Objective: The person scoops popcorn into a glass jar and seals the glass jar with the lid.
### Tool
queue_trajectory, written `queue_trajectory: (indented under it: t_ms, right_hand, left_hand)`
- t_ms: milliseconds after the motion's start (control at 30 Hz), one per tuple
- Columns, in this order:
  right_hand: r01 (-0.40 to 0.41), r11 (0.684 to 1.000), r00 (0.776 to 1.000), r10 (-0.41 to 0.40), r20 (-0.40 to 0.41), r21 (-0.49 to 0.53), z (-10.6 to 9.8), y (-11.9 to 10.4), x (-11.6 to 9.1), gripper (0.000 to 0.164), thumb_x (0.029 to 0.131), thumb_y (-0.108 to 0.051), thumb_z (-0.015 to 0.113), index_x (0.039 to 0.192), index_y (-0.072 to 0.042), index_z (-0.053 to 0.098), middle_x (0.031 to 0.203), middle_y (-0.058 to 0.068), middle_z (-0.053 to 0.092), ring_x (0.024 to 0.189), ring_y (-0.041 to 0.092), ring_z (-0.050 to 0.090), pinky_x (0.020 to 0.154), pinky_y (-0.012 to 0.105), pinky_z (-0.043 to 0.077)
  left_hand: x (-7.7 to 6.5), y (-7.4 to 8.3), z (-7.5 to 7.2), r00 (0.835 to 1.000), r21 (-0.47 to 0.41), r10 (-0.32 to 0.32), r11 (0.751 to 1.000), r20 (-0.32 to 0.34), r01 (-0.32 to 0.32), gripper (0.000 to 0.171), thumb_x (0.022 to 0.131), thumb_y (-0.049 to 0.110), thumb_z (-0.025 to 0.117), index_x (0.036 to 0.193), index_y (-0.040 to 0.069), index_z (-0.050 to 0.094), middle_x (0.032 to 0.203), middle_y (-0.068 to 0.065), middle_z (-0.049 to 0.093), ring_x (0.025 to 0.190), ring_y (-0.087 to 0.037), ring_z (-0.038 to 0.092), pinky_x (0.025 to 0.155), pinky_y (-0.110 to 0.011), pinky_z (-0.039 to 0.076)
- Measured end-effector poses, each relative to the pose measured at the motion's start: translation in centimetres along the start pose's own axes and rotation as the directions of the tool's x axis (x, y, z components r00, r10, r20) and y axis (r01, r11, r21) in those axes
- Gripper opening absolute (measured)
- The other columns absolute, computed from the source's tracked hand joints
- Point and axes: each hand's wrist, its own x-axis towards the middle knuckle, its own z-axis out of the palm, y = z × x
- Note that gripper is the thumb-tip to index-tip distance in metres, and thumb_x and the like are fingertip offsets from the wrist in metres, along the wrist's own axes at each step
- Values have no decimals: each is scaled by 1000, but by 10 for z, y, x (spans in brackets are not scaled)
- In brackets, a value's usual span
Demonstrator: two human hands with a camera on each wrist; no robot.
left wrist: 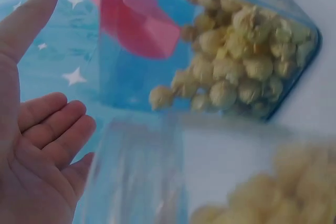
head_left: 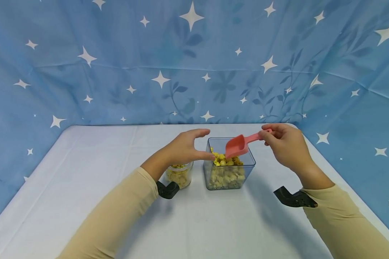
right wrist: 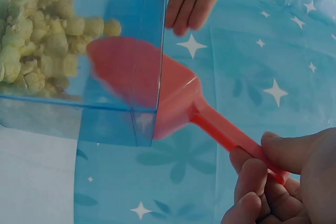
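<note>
By the end of its handle, my right hand point(head_left: 287, 147) pinches a pink scoop point(head_left: 236, 145). The scoop's blade dips through the open top of a clear bluish box point(head_left: 225, 177), just above the yellow popcorn point(left wrist: 247, 51) heaped inside. In the right wrist view the blade point(right wrist: 131, 66) looks empty. My left hand point(head_left: 189, 145) is held with thumb and fingers spread apart, over the box's left side and the jar. It grips nothing, and its thumb tip overlaps the box rim; contact cannot be told. A clear round jar point(head_left: 181, 178) of popcorn stands left of the box, partly hidden by that hand.
Both containers stand on a white-covered table point(head_left: 194, 223). A blue curtain point(head_left: 123, 72) with white stars hangs behind the table and along its sides. Each wrist carries a black camera mount, such as the right mount point(head_left: 295, 198).
</note>
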Motion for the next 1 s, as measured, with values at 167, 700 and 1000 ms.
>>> queue_trajectory:
  t_ms: [167,700,1000]
  right_hand:
    - [58,996,998,-59,-4,-68,3,-8,0,36,101,-26,63,119,5,68,84,13,70,74,24,60,52,27,44]
    - [56,992,992,-41,122,-117,23,-16,-1,32,97,-22,69,112,6,69,80,10,70,64,22,56,54,34,43]
    - [-143,987,978,130,165,69,32,2,0,40,99,-33,66,115,3,69,89,11,72,80,26,61,58,32,45]
  left_hand:
    - [10,2,13,999,47,-32,998,1,32,90,83,46,81,156,15,37,156,-2,40,142,-21,36,111,-44,38]
    - [9,3,20,999,101,-22,995,31,19,92,82,49,81,156,16,38,157,-1,38,144,-22,34,113,-44,34]
    - [9,4,20,999,116,-30,993,41,25,94,81,51,81,156,16,37,157,-2,39,144,-22,34,114,-44,34]
